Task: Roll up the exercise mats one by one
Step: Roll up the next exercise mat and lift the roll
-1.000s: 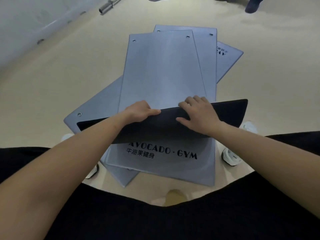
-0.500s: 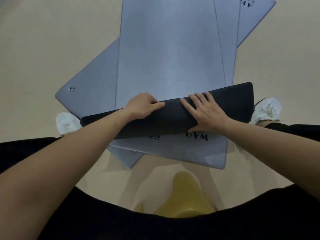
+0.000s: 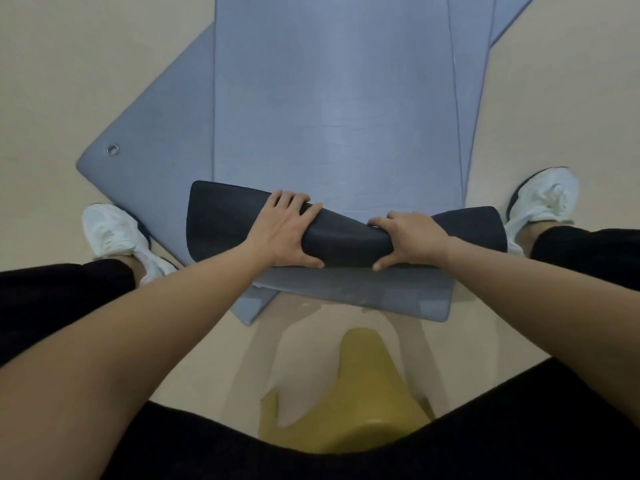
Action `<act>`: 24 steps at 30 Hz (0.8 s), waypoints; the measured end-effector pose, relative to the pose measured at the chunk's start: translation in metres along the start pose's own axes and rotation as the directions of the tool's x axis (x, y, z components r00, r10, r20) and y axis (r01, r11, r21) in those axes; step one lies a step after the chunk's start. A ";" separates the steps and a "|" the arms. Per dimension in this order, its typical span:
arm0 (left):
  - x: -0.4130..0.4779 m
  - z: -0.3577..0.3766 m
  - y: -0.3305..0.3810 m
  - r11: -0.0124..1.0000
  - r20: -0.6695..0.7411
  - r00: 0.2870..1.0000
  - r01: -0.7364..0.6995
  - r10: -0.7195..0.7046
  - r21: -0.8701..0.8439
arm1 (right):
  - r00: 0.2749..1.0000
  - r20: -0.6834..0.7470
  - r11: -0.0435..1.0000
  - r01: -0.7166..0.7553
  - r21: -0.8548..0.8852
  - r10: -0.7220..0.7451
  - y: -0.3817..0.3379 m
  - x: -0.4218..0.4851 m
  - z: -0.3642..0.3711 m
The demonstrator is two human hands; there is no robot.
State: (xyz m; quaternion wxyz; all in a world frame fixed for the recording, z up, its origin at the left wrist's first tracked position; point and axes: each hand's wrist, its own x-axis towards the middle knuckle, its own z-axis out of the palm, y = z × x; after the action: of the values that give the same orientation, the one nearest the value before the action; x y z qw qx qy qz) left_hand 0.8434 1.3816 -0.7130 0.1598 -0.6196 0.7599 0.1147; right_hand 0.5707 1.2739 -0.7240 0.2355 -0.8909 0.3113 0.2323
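Observation:
Several grey-blue exercise mats lie stacked and fanned on the beige floor. The top mat (image 3: 332, 98) runs away from me, and its near end is curled over, showing its black underside as a roll (image 3: 346, 242). My left hand (image 3: 287, 230) grips the roll left of its middle, fingers over the top and thumb beneath. My right hand (image 3: 412, 237) clasps it right of the middle. The roll is pinched tight between my hands and flares wider at both ends. A lower mat (image 3: 145, 133) angles out to the left with a metal eyelet in its corner.
My white shoes stand either side of the stack, the left shoe (image 3: 117, 237) and the right shoe (image 3: 543, 202). A yellow stool seat (image 3: 360, 386) sits under me, close to the mats' near edge. Bare beige floor (image 3: 69, 64) surrounds the stack.
The view has tilted further down. The folded black flap has been curled into a tighter roll, and both hands have gone from pressing flat on it to clasping around it.

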 end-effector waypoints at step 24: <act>0.045 0.054 -0.018 0.943 0.333 0.939 0.180 -0.081 -0.279 | 0.951 -0.236 0.958 -0.239 -0.157 0.198 -0.002 0.024 0.063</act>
State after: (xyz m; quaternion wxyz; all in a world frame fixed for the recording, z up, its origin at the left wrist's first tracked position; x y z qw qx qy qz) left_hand 0.8585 1.3567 -0.7797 0.1895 -0.6597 0.6542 0.3176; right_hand 0.5719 1.2995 -0.7860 0.0897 -0.8887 0.4096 0.1857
